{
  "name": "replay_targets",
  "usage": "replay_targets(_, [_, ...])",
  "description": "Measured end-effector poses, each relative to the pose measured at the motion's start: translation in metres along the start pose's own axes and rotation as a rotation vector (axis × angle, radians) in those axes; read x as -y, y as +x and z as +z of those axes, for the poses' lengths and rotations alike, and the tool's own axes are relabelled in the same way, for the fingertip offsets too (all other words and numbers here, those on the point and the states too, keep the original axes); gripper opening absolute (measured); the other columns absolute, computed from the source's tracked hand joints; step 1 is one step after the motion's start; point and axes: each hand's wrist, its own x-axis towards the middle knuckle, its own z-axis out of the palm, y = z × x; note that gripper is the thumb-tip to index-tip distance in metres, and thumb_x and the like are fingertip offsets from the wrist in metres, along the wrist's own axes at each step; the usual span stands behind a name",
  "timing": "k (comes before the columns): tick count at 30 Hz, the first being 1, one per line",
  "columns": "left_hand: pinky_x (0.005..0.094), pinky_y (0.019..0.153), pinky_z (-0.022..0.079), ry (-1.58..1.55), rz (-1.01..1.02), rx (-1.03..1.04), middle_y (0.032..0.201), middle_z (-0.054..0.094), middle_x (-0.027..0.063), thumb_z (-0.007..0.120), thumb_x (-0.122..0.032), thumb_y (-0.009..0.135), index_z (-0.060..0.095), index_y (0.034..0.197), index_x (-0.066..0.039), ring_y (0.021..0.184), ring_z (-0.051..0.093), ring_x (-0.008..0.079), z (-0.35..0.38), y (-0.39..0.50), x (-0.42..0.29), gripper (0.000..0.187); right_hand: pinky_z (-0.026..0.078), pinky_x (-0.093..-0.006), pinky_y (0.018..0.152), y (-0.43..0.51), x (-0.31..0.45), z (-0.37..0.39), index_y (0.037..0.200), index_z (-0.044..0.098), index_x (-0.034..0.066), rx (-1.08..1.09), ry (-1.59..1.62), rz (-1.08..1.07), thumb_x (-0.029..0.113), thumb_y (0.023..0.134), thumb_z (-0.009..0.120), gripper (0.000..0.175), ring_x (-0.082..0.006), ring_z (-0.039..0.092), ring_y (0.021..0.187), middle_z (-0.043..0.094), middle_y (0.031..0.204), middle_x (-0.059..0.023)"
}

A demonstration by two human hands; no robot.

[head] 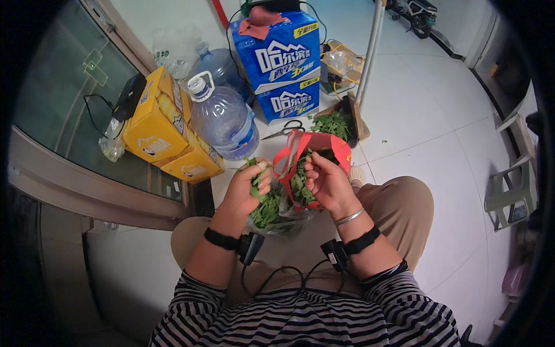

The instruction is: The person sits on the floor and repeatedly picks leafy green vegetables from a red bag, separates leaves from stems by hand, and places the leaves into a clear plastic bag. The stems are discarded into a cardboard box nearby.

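Note:
Green leafy stems [256, 178] are gripped in my left hand [248, 184], above a clear plastic bag [282, 225] with picked leaves [266, 210] in it. My right hand [327, 180] is over a red bag [340, 145] filled with leafy greens [300, 184]; its thumb and forefinger pinch a thin green stem [307, 155]. Behind the red bag, more greens [333, 125] lie in a dustpan [357, 119]. Black-handled scissors [288, 129] rest on the floor just beyond the bag.
Two blue cartons [282, 56] are stacked ahead, beside large plastic water bottles [225, 119]. Yellow cartons [158, 117] stand at the left by a glass door [86, 82]. A plastic stool [511, 195] is at the far right. Cables run from both wrist straps across my lap.

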Motion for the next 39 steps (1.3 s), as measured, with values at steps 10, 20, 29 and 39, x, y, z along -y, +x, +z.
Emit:
replay_targets(10, [0.0249,0.053,0.037,0.008,-0.049,0.010,0.079,0.052,0.0028,0.055,-0.013,0.090,0.053,0.095,-0.009,0.067,0.048,0.0121,0.000,0.004,0.007,0.007,0.045,-0.0194,0.057,0.006,-0.005,-0.005,0.094,0.059,0.0032,0.009,0.018,0.078,0.024,0.093,0.059,0.021,-0.0065,0.050,0.063,0.061,0.080,-0.0018])
replay_targets(20, [0.0242,0.052,0.036,0.041,-0.004,-0.020,0.084,0.057,0.0061,0.056,-0.011,0.084,0.057,0.089,-0.005,0.064,0.046,0.0112,-0.009,0.001,0.001,0.008,0.041,-0.0213,0.054,0.008,0.016,-0.012,0.090,0.062,0.0080,-0.159,-0.202,-0.070,0.028,0.094,0.058,0.021,-0.0060,0.048,0.061,0.059,0.073,0.0032])
replay_targets(29, [0.0232,0.048,0.037,0.002,0.045,-0.051,0.091,0.061,0.0135,0.056,-0.008,0.082,0.057,0.087,-0.005,0.062,0.048,0.0115,-0.011,-0.004,-0.010,0.006,0.036,-0.0185,0.051,0.064,0.105,0.011,0.093,0.062,0.0032,-0.245,-0.494,-0.607,0.026,0.091,0.063,0.022,-0.0067,0.046,0.060,0.056,0.075,0.0006])
replay_targets(39, [0.0214,0.049,0.037,0.033,0.078,-0.055,0.087,0.057,0.0100,0.053,-0.006,0.083,0.054,0.096,-0.005,0.060,0.047,0.0107,-0.011,-0.010,-0.027,0.013,0.044,-0.0245,0.055,0.074,0.022,-0.094,0.088,0.065,0.0031,-0.371,-0.949,-0.321,0.019,0.089,0.060,0.017,-0.0090,0.053,0.061,0.062,0.074,-0.0015])
